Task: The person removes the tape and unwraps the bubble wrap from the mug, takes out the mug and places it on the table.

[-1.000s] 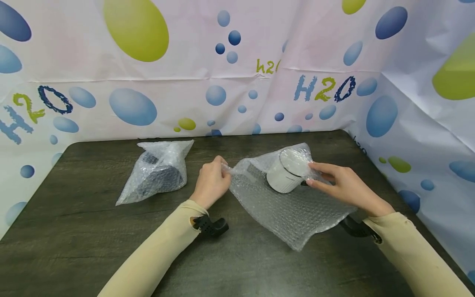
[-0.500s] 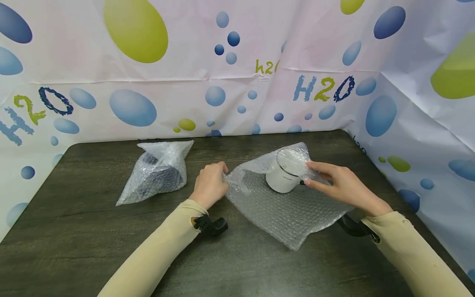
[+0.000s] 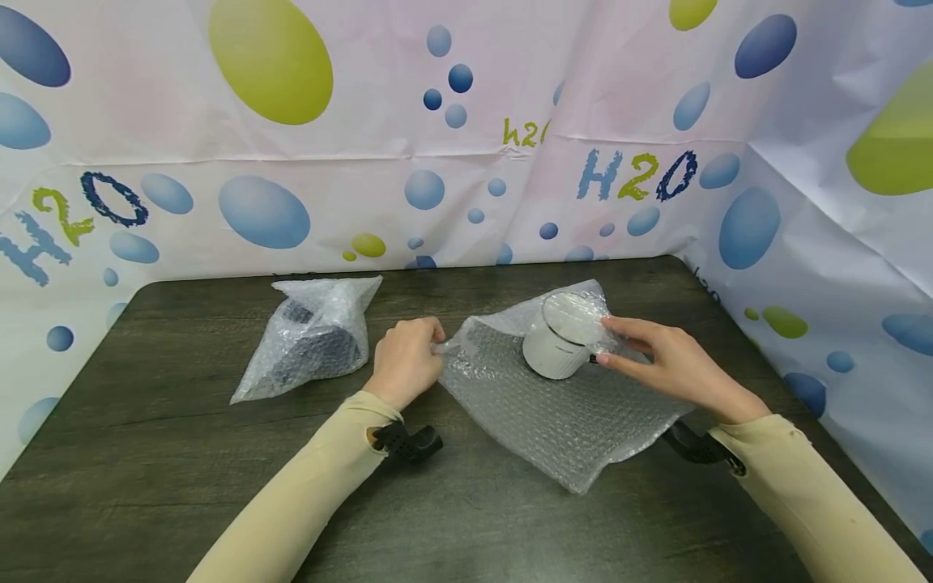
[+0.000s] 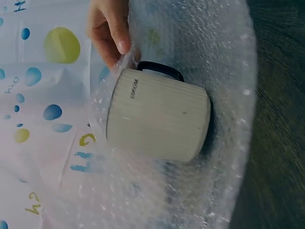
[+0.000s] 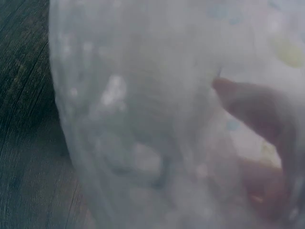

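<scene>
A white ribbed mug [image 3: 551,351] with a dark rim and black handle [image 4: 160,69] stands on a sheet of bubble wrap [image 3: 561,421]. In the left wrist view small dark lettering shows near its rim. The wrap's far part is folded over the mug's mouth. My left hand [image 3: 408,356] grips the wrap's left corner, its fingertips mostly hidden behind the hand. At the mug's upper right, my right hand [image 3: 670,360] pinches the wrap between thumb and fingers beside the rim. The right wrist view is blurred by the wrap close to the lens.
A second bubble-wrapped bundle [image 3: 313,352] with something dark inside lies to the left on the dark wooden table [image 3: 146,486]. Behind and to the right hangs a white sheet [image 3: 364,121] printed with blue and green ovals.
My left hand has shifted a little to the left, drawing the wrap's corner with it. The right hand and the mug have stayed nearly still.
</scene>
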`<state>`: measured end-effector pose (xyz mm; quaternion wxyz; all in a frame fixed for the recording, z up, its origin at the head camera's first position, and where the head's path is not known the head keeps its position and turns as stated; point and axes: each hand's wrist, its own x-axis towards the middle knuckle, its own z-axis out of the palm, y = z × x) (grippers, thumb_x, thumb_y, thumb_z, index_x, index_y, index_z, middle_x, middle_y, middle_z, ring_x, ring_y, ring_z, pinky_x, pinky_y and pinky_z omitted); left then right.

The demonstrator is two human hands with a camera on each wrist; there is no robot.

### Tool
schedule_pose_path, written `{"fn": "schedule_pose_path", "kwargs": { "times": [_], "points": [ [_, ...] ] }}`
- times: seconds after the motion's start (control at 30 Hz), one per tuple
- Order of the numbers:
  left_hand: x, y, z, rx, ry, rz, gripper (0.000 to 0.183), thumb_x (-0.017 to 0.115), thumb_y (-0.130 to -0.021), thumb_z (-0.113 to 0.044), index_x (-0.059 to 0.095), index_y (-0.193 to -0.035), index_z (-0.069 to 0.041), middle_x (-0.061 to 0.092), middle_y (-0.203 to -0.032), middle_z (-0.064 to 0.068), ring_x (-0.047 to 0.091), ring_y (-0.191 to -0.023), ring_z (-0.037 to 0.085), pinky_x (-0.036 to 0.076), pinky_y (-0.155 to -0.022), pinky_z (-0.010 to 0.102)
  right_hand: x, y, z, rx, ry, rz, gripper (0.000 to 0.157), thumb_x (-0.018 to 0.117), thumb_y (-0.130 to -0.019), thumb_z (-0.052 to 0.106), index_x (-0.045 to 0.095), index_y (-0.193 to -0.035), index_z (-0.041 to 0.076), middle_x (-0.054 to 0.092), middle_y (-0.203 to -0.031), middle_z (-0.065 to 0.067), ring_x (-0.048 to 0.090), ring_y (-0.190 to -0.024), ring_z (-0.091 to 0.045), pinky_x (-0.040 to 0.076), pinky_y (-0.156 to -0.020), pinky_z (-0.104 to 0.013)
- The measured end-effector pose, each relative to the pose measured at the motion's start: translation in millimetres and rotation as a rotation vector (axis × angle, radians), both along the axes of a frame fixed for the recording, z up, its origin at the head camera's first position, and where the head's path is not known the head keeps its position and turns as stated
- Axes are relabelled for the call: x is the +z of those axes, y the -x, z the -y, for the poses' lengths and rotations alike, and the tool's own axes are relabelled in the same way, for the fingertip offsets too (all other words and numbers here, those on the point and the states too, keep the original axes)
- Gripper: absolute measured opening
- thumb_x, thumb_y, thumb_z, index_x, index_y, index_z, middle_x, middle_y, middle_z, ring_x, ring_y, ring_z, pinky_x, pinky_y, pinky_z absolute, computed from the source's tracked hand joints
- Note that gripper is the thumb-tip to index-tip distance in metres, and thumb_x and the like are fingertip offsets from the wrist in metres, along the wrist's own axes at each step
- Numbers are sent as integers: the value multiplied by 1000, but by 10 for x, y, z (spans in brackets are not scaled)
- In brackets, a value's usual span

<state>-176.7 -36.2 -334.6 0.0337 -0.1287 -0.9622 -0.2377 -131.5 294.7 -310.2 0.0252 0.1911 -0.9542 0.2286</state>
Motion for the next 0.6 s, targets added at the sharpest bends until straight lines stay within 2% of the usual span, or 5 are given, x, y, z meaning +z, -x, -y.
{"fn": "schedule_pose_path", "kwargs": {
  "times": [0.17, 0.3, 0.4, 0.5, 0.6],
  "points": [
    [91, -43, -67, -16, 23, 6, 34, 60, -75, 3, 68, -107, -8, 70, -90, 8, 61, -64, 25, 48, -52, 38, 2, -3, 7, 7, -9, -8, 57, 69, -90, 28, 52, -136, 1, 52, -135, -26, 61, -112, -39, 52, -91, -46],
    [141, -69, -124, -38, 15, -32, 29, 62, -77, 1, 66, -105, -7, 69, -86, 8, 56, -58, 23, 43, -47, 34, -4, -1, 14, 12, -14, -14, 58, 69, -89, 28, 51, -136, 0, 51, -136, -26, 60, -112, -39, 52, -90, -46],
    [189, -69, -165, -54, 11, -55, 25, 62, -79, -1, 65, -103, -7, 68, -85, 8, 57, -60, 24, 43, -47, 33, -5, -1, 16, 15, -17, -17, 58, 69, -89, 28, 51, -136, -1, 51, -136, -27, 61, -112, -39, 52, -90, -46],
    [243, -74, -208, -59, 12, -61, 25, 66, -83, -8, 65, -107, -6, 68, -92, 9, 62, -70, 26, 50, -54, 37, 0, -2, 16, 12, -19, -19, 58, 69, -89, 28, 51, -136, 0, 51, -136, -26, 60, -112, -39, 52, -90, -46],
    [288, -89, -251, -70, 10, -71, 31, 71, -84, -15, 64, -113, -6, 67, -102, 10, 64, -86, 29, 54, -68, 40, 5, 2, 23, 8, -18, -25, 57, 69, -89, 27, 51, -137, 0, 51, -137, -25, 60, -113, -38, 52, -91, -46]
  ]
}}
